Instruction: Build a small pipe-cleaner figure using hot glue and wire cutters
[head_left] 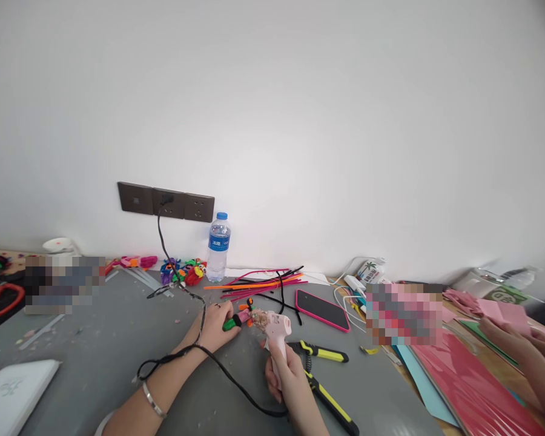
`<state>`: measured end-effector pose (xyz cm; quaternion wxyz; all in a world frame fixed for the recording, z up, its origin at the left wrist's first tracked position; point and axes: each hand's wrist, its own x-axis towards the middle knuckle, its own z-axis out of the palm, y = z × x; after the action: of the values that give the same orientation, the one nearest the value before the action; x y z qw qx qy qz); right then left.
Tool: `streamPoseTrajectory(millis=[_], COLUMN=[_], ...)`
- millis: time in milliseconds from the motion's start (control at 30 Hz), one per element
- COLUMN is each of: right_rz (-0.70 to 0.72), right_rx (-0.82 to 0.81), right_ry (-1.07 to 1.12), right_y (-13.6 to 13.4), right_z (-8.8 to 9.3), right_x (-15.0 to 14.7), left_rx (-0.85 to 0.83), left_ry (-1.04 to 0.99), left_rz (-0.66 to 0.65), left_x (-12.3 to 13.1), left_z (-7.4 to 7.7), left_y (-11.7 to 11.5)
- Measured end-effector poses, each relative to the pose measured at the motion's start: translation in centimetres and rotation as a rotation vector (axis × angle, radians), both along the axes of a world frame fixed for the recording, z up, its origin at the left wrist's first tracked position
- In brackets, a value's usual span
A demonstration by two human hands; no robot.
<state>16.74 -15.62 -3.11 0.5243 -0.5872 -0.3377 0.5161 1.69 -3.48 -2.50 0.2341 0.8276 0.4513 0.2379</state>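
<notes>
My right hand (284, 372) is wrapped round the handle of a pale pink hot glue gun (279, 330), whose nozzle end, crusted with brownish residue, points left. Between the fingers of my left hand (215, 324) is a small pipe-cleaner figure (240, 318) in green, pink, orange and black. The nozzle is close to the figure; whether they touch I cannot tell. The gun's black cord (222, 366) loops across my left forearm up to the wall socket (168, 203). Just right of my right hand lie pliers (324, 387) with yellow and black handles, spread apart.
Behind my hands are loose pipe cleaners (258, 284), finished-looking fuzzy pieces (184, 272), a water bottle (218, 248) and a phone (322, 310). A white box-like object (18, 393) lies at left, orange scissors (2, 300) beyond. Another person's hands (513, 342) are at right, near red sheets (472, 381).
</notes>
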Motion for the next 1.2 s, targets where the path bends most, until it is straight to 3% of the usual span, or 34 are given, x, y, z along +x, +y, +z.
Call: streamPoseTrajectory(millis=[467,933,1200], right_rz=[-0.035,-0.042,-0.081], right_rx=[-0.006,-0.034,0.005], right_ry=[0.030,-0.001,-0.019], right_y=[-0.4,-0.3,-1.0], right_z=[0.1,0.7,0.0], right_x=[0.0,-0.2,0.0], left_rx=[0.010,0.012,0.002], left_ry=[-0.136,-0.144,-0.150], left_rz=[-0.048,-0.051,-0.045], left_x=[0.2,0.2,0.3], left_z=[-1.2,-0.9,-1.2], left_y=[0.5,0.5,0.5])
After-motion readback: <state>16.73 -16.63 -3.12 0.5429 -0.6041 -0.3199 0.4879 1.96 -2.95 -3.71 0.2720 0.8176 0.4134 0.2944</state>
